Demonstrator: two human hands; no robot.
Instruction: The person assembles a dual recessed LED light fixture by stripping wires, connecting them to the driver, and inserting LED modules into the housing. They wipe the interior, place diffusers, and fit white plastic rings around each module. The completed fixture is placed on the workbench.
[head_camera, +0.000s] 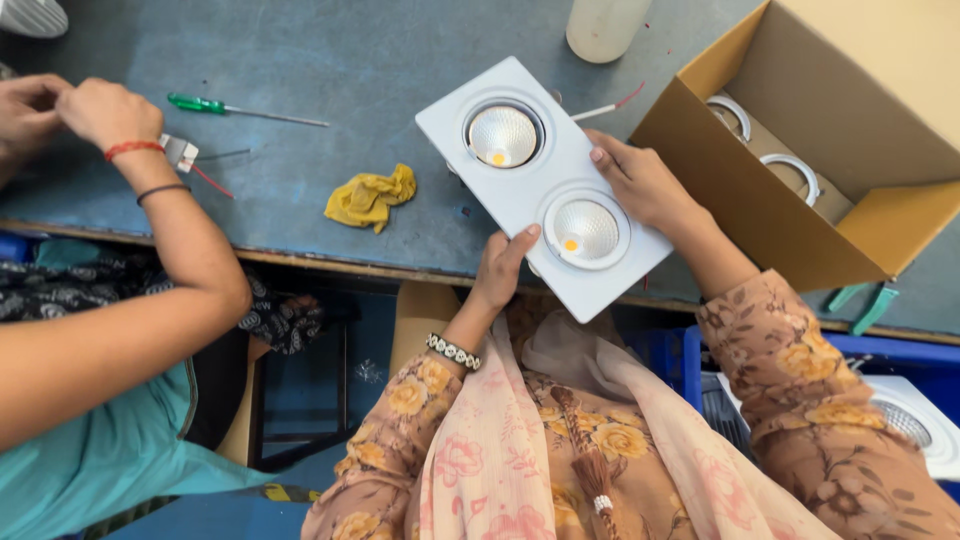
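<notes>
Fingers of the left hand (500, 268) pinch the near edge of a white rectangular twin-lamp downlight panel (541, 183); the right hand (640, 182) grips its far side. Held above the grey workbench (330, 70), lenses up, its long axis runs diagonally from far-left to near-right. The open brown cardboard box (800, 150) holds white round lamp rings (790, 168).

A white rectangular twin downlight fixture (542, 185) is held face up, tilted diagonally above the near edge of the counter (330, 70). Two round recessed lamps sit in it, each with a ribbed silver reflector and a small yellow LED chip at the centre.
</notes>
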